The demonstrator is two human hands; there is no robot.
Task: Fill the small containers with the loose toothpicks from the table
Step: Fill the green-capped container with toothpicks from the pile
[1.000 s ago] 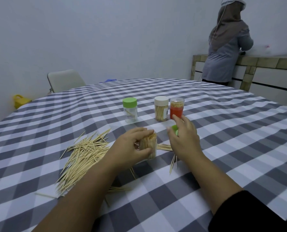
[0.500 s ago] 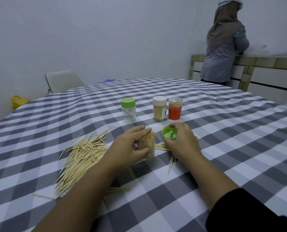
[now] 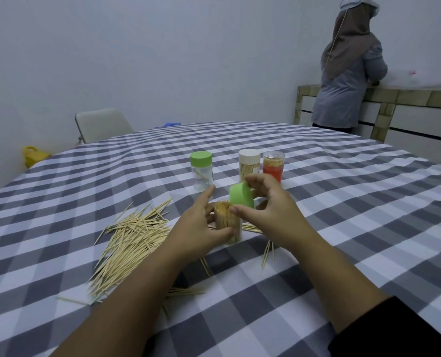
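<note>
Right hand has lifted the green lid off the table since half a sec ago, when it lay mouth-up by the jar. Now it's pinched between thumb and fingers, tilted, just above and to the right of the full jar, not yet on it. A sec ago that hand was only reaching for the lid, further back near the red jar.

Left hand hasn't moved: fingers and thumb curled round the full jar, holding it upright on the checked tablecloth. Jar's packed w/ toothpicks, tips level w/ the rim, mouth uncovered.

What it means: filling of this jar looks done, capping is the step in hand. Lid needs levelling and centring over the mouth before pressing or twisting down; any tips standing proud could snag it.

Task is far from over tho. Big loose pile of toothpicks sits left of the hands, w/ a few strays near the right wrist and more under the forearms. Further back: a clear jar with green lid, nearly empty by the look of it, probably next. Beside it a white-lidded jar that looks full, and the red one touching or just beside that, can't tell which.
</note>
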